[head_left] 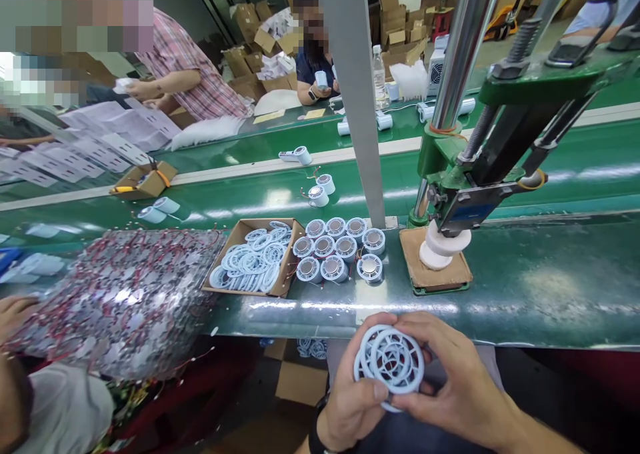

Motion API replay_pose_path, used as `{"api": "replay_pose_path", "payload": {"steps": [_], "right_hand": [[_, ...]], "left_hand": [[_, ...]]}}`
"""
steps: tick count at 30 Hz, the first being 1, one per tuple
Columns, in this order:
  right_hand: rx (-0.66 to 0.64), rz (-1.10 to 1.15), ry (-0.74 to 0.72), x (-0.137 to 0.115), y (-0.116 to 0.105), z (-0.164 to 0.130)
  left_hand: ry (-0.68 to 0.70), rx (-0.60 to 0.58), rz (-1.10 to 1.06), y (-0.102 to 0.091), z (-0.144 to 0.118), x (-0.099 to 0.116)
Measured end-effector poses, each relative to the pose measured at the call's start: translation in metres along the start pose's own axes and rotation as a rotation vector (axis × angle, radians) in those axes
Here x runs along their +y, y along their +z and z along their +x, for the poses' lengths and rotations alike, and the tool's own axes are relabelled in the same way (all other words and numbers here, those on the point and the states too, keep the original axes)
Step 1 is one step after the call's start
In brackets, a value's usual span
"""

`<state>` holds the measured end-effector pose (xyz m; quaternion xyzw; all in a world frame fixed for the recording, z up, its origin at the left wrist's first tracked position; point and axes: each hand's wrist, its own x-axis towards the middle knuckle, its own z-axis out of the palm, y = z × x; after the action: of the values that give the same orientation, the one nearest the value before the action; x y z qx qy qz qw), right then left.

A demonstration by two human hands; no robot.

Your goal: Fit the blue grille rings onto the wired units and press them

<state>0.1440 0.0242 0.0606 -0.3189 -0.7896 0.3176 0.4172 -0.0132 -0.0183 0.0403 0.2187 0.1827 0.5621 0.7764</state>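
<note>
Green belt (550, 287): we saw a press (465, 194) standing idle on it.
Done: eleven round housings (340, 249) sat grouped beside the box of grilles (253, 262).
In hand: our left hand (353, 401) and right hand (455, 381) pinched several stacked grilles (393, 361) below the belt's edge.

head cam | looks forward-down | near green bench (525, 294) | far side perhaps blurred

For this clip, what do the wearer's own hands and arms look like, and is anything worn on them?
Both hands are bare, with no gloves or rings visible. The left hand has a dark band, probably a watch strap, at the wrist. The right hand leads into a bare forearm with no sleeve in view. No markings show.
</note>
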Motion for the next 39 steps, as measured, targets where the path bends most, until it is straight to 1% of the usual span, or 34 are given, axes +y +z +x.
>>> {"api": "replay_pose_path", "payload": {"steps": [5, 8, 11, 15, 18, 22, 25, 29, 32, 34, 36, 39], "right_hand": [[-0.006, 0.023, 0.032, 0.000, 0.000, -0.001], [-0.016, 0.064, 0.063, 0.004, 0.002, -0.002], [-0.029, 0.154, 0.102, 0.011, 0.006, -0.004], [-0.015, 0.269, 0.157, 0.016, 0.011, -0.006], [0.009, 0.308, 0.132, 0.014, 0.012, -0.006], [0.047, 0.335, 0.044, 0.011, 0.014, -0.006], [0.052, 0.338, 0.003, 0.012, 0.016, -0.005], [0.029, 0.326, 0.000, 0.012, 0.015, -0.006], [0.012, 0.364, 0.033, 0.007, 0.011, -0.006], [0.006, 0.407, 0.077, 0.004, 0.008, -0.005], [0.009, 0.475, 0.129, 0.002, 0.007, -0.005], [0.050, 0.590, 0.198, 0.004, 0.010, -0.005]], "left_hand": [[-0.029, 0.017, -0.054, 0.003, 0.000, 0.003], [-0.026, 0.064, -0.073, 0.002, 0.000, 0.003], [-0.030, 0.105, -0.066, 0.001, -0.001, 0.003], [-0.027, 0.113, -0.043, 0.000, -0.003, 0.005], [-0.026, 0.075, -0.044, -0.002, -0.003, 0.004], [-0.036, 0.014, -0.057, -0.004, -0.003, 0.002], [-0.037, 0.004, -0.063, -0.005, -0.003, 0.002], [-0.055, 0.086, -0.028, -0.009, -0.007, 0.002], [-0.037, 0.166, 0.018, -0.015, -0.011, 0.002], [-0.018, 0.199, 0.047, -0.019, -0.014, 0.002], [-0.021, 0.176, 0.068, -0.021, -0.015, 0.000], [-0.049, 0.080, 0.070, -0.021, -0.015, -0.003]]}}
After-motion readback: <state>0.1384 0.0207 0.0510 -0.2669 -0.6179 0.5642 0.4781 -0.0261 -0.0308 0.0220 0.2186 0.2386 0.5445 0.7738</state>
